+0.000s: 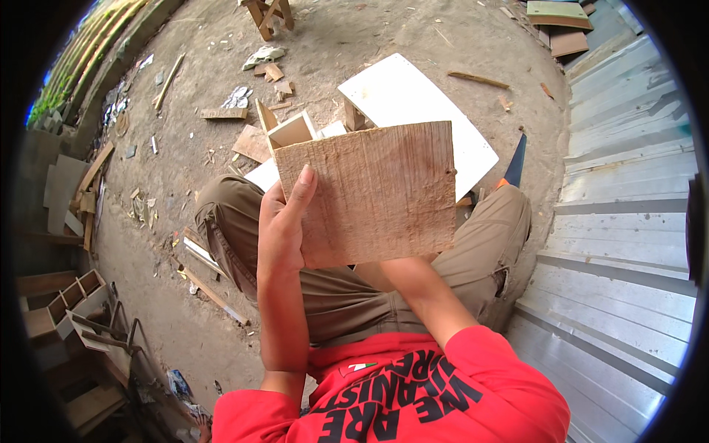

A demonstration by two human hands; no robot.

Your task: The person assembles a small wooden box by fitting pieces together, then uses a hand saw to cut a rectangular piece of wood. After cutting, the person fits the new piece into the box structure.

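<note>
While the left hand (283,221) gripped the rough wooden board (373,192) above the white panel (421,111), the right hand stayed hidden behind it, grip unknowable.

Even, diffuse daylight, bright throughout, with only soft shadows beneath the plywood board (373,193). The white panel (413,103) at twelve o'clock nears glare. Fisheye distortion bends the corrugated metal sheets (628,184) at three o'clock; a black vignette rings the sharp frame.

rough, matt wooden board (377,192)
</note>
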